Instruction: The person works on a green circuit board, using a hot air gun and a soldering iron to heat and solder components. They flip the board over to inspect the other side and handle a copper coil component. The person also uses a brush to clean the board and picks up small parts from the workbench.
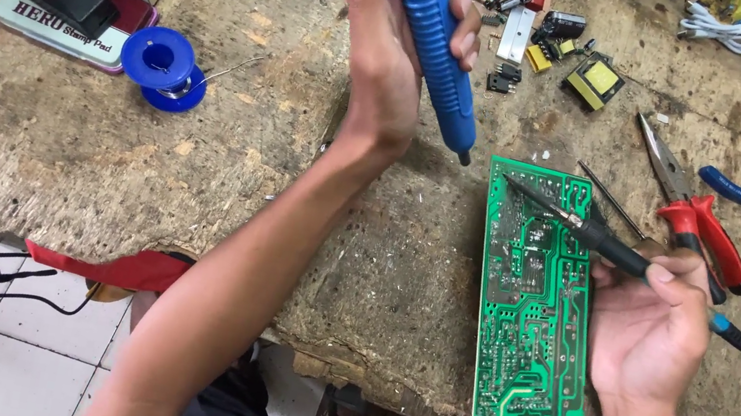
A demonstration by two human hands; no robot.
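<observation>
Scarred, rough wood forms the worktop (47, 141), its near edge broken above white floor tiles. Near that edge lies a green circuit board (531, 302), solder side up. The right hand (650, 323) is closed around a black soldering iron (590, 232) whose tip rests on the board's far end. The left hand (401, 36) grips a blue desoldering pump (441, 38) (nozzle down, just off the board's far left corner). Red-handled pliers (693, 219) lie beside the right hand; a blue solder spool (162, 65) sits toward the far left.
</observation>
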